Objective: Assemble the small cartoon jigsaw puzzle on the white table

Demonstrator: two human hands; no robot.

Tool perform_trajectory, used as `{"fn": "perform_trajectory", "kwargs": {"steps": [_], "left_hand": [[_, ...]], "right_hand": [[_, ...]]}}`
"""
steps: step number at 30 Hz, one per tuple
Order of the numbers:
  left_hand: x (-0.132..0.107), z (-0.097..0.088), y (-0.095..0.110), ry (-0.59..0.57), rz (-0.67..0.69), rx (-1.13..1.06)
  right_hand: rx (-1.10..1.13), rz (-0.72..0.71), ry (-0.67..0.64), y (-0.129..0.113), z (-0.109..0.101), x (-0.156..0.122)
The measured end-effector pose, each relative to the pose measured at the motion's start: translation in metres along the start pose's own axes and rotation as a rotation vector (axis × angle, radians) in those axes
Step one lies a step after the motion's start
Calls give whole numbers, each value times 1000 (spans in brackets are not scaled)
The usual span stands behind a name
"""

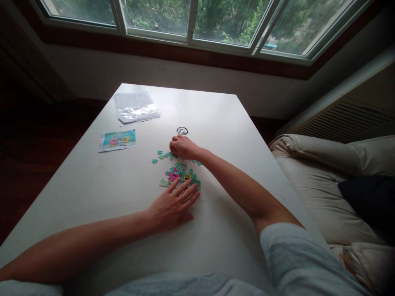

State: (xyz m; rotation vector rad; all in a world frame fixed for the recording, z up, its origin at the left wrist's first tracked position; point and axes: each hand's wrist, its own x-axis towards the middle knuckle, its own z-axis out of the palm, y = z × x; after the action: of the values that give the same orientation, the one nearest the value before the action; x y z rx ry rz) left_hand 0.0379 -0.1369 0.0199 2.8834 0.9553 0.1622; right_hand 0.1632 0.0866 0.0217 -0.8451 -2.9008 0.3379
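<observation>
A partly joined jigsaw puzzle with cartoon figures in pink, yellow and teal lies on the white table. My left hand rests flat with spread fingers over its lower edge, covering part of it. Beyond the puzzle, loose teal puzzle pieces are scattered in a row. Over them is my right hand, its fingers curled and pinched together at the pieces. Whatever is between those fingertips is hidden. More loose pieces show beneath the right wrist.
A picture card with the same cartoon figures lies at the left. Behind it is a clear plastic bag with papers. A small round dark-rimmed object sits past my right hand. A beige sofa stands right of the table.
</observation>
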Motion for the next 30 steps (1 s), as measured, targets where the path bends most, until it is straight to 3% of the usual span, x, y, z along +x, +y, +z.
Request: {"fn": "perform_trajectory", "kwargs": {"steps": [6,20,30], "left_hand": [[-6,0,11,0,-29,60],[-5,2,6,3,7,17],[-5,2,5,5,9,7]], "right_hand": [[1,-18,-31,3,2,-3],[-91,22,151,-4,11,-4],[-64,63,98,0,17,6]]}}
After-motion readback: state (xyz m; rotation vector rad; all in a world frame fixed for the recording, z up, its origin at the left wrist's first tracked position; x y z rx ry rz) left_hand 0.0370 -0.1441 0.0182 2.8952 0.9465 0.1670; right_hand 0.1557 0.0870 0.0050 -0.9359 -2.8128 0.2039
